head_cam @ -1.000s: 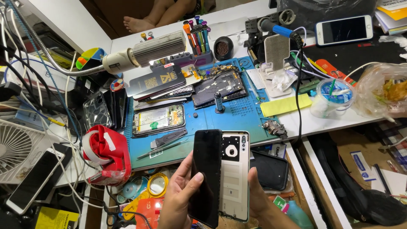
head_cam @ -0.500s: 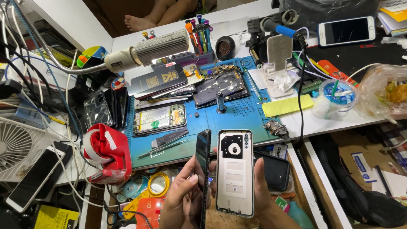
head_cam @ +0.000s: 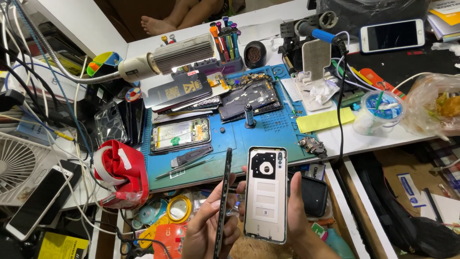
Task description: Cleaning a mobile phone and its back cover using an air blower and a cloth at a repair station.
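**Hidden, cropped and unclear**

The left hand (head_cam: 208,235) and right hand (head_cam: 299,218) are both cut off at the bottom edge, wrists out of view. The dark phone body (head_cam: 223,201) shows only its thin edge, its faces unseen. The right palm lies hidden behind the white back cover (head_cam: 266,194). Small parts on the blue mat (head_cam: 268,136) are too tiny to tell.

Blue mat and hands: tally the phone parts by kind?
Back covers: 1, white inside, in right hand
Dark phone bodies seen edge-on: 1, in left hand
Opened phones on the blue mat: 2
Small loose boards: 1
Total: 5
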